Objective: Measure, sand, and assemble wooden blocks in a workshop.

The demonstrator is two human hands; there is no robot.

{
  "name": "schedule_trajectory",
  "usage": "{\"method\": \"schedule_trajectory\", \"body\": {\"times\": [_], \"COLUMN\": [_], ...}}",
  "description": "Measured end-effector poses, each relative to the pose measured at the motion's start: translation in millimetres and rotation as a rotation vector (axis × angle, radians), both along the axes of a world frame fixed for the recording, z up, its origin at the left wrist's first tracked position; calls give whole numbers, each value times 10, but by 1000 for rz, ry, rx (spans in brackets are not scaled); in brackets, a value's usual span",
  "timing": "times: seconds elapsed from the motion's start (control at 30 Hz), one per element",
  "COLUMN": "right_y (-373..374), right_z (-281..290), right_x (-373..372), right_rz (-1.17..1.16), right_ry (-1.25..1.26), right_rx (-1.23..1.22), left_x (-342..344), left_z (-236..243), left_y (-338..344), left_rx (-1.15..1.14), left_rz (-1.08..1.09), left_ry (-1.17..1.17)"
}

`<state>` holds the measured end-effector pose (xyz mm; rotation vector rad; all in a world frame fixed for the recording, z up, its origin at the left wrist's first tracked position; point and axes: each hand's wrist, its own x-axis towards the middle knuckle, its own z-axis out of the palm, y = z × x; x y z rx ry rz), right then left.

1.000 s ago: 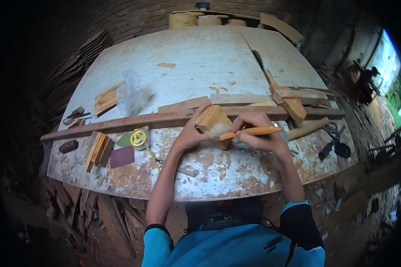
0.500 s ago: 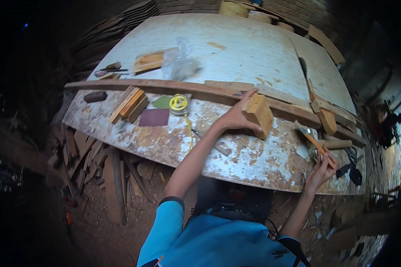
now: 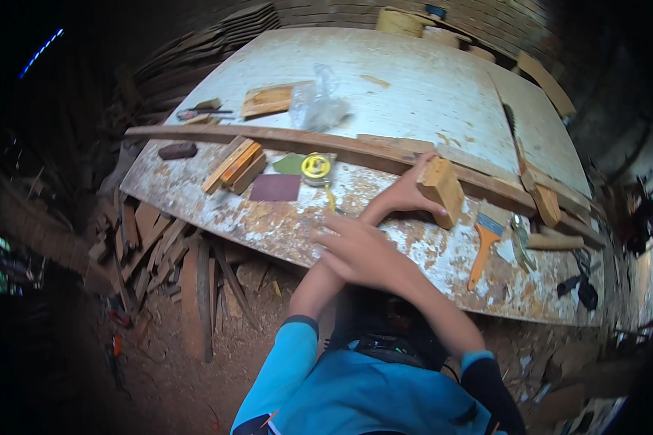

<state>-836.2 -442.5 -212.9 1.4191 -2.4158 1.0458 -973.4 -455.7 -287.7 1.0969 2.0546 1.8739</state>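
Note:
My left hand [image 3: 408, 191] grips a wooden block [image 3: 441, 192] against the long wooden beam [image 3: 326, 145]. The thumb lies along its near side and the other fingers go behind it. Crossing over my left forearm, my right hand [image 3: 352, 246] is smeared by motion, so its fingers do not show clearly. It is closest to the yellow tape measure [image 3: 316, 169], whose tape runs toward it. On the bench to the right lies a paintbrush [image 3: 484, 250] with an orange handle. A maroon sheet of sandpaper [image 3: 276, 188] lies left of the tape measure.
More wooden blocks [image 3: 233, 167] and a dark bar [image 3: 177, 151] sit at the bench's left. Beyond the beam are a board [image 3: 267, 101] and a plastic bag [image 3: 321, 105]. Right of the brush lie pliers [image 3: 521, 243], a wooden handle [image 3: 555, 241] and a handsaw [image 3: 540, 196].
My right hand has let go of the paintbrush, which now lies on the bench, and has swung left across my left forearm. My left hand still holds the block. The view has shifted slightly.

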Motion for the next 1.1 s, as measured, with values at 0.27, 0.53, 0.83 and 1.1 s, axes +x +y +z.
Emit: {"method": "schedule_trajectory", "body": {"times": [0.27, 0.53, 0.83, 1.1], "right_y": [-1472, -1010, -186, 1440], "right_z": [-1107, -827, -42, 219], "right_x": [-834, -627, -80, -459], "right_rz": [-271, -157, 14, -326], "right_ry": [289, 53, -525, -1], "right_rx": [276, 196, -554, -975], "left_x": [21, 55, 104, 183], "left_z": [33, 58, 189, 392], "left_y": [74, 106, -19, -20], "left_rx": [-69, -13, 80, 358], "left_rz": [16, 79, 165, 244], "left_ry": [21, 73, 203, 365]}}
